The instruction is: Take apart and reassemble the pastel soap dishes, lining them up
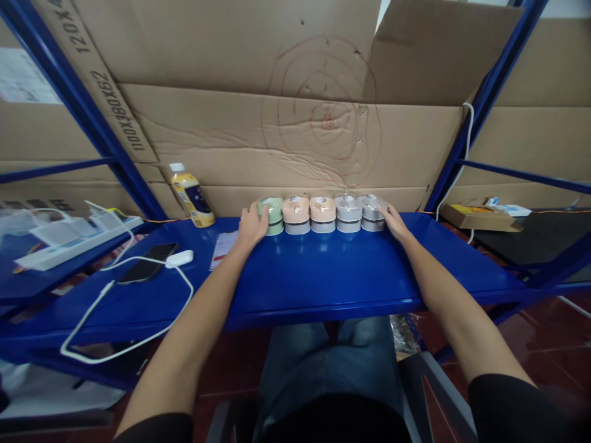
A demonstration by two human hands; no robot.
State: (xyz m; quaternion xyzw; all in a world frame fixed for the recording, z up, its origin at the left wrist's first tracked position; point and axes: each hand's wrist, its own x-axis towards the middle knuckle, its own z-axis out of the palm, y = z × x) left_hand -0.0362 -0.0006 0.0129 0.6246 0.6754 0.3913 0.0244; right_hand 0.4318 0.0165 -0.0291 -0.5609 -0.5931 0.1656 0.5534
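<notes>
A row of small round containers stands at the back of the blue shelf (323, 271), against the cardboard. From the left they are a green one (272, 214), two peach ones (296, 214) (322, 213) and two grey ones (348, 213) (372, 211). My left hand (252, 229) presses against the green one at the row's left end, fingers curled on its side. My right hand (393, 223) rests against the grey one at the right end, fingers laid along it.
A yellow bottle (190, 195) stands left of the row. A phone (146, 263), a white charger with cable (179, 258) and a paper slip (223, 247) lie on the left. A power strip (78, 240) sits further left. A flat box (478, 216) lies right. Blue uprights flank the shelf.
</notes>
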